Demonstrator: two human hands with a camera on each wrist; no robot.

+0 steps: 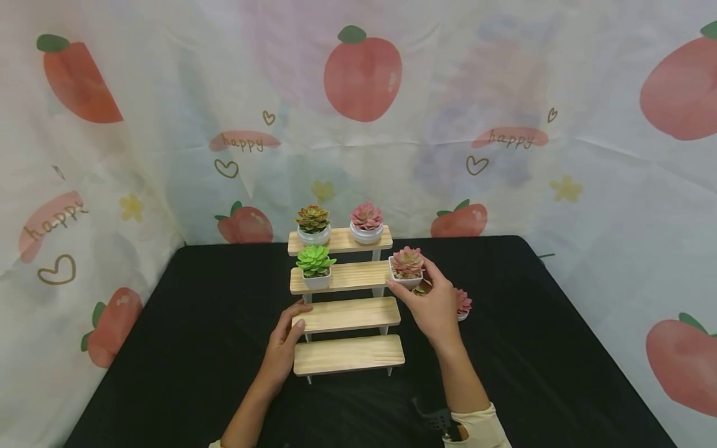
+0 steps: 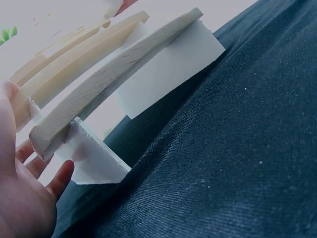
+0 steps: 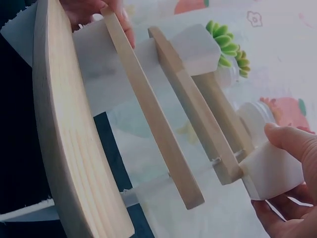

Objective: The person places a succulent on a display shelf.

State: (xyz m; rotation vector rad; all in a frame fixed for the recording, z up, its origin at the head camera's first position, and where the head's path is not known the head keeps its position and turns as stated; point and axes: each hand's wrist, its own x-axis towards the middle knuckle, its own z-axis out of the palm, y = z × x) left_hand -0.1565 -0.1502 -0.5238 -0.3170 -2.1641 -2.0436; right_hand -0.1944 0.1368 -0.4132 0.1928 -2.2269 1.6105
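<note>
A four-tier wooden display stand with white supports rises in steps in the head view. My left hand grips the left end of its third board from the top, thumb and fingers around the edge. My right hand holds a pink succulent in a white square pot at the right end of the second board. In the right wrist view, thumb and fingers pinch this white pot right at the board's end. A bright green succulent stands on the same board's left side.
On the top board stand a brownish-green succulent and a pink succulent in round white pots. Another pink succulent sits on the black tablecloth, partly behind my right hand. A fruit-print curtain closes off the back and sides.
</note>
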